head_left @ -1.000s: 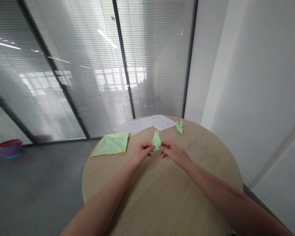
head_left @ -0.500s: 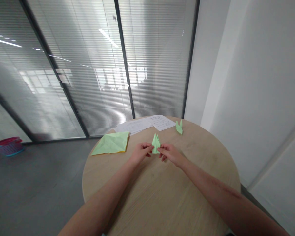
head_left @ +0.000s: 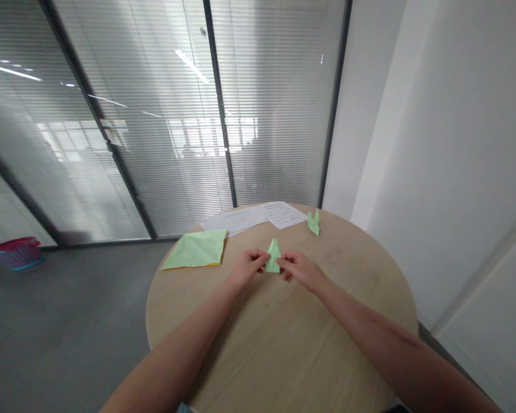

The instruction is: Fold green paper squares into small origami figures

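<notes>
Between my two hands is a small piece of folded green paper [head_left: 274, 259], its split points facing away from me and its broad edge towards me. My left hand [head_left: 253, 264] pinches its left side with thumb and fingers. On the opposite side, my right hand [head_left: 294, 265] grips the right edge, thumb on the front face. The fingertips behind the paper are partly hidden. Farther back to the right, a folded green paper figure [head_left: 313, 222] with two upright points stands on the round wooden table [head_left: 309, 338].
Creased green paper sheets [head_left: 198, 249], with a yellow edge showing beneath, lie on the left of the table. White papers [head_left: 236, 218] and a printed sheet [head_left: 284, 214] lie along the far edge. A red and blue basket [head_left: 15, 253] is on the floor at left.
The folded paper has tipped a little, its points now lower and closer together and its near edge slightly nearer me. Both hands keep hold of its sides.
</notes>
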### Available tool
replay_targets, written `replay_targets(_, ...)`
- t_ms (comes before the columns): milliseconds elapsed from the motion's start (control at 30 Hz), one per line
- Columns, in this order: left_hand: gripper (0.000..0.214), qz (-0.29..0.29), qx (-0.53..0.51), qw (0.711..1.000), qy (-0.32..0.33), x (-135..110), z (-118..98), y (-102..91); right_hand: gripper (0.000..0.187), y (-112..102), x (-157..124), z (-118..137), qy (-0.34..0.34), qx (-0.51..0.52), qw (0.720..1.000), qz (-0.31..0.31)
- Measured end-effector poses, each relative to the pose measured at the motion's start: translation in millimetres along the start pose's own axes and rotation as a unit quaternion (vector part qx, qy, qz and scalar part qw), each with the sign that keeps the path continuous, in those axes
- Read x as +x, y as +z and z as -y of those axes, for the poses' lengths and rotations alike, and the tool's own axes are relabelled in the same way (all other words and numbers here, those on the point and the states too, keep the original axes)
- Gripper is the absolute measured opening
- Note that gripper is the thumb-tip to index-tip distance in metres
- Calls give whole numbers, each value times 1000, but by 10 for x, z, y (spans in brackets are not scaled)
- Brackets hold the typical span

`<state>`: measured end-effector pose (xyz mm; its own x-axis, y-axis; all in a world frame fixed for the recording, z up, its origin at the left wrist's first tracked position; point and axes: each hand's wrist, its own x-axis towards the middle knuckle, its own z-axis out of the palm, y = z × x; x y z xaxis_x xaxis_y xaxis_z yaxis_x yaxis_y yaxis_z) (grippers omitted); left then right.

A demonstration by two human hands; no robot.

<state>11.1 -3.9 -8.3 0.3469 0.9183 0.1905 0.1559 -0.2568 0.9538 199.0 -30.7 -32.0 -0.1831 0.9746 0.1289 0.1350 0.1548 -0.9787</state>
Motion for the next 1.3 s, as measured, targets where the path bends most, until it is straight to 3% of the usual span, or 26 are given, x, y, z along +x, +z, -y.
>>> replay_targets(467,34,36,21,999,-5,-8,16,17,35,-16,22,17,-29,17,998,-52)
replay_targets(1300,27,0,-18,1000,3,11,-12,-54,27,-8,1,56,-15,8,1000,-26)
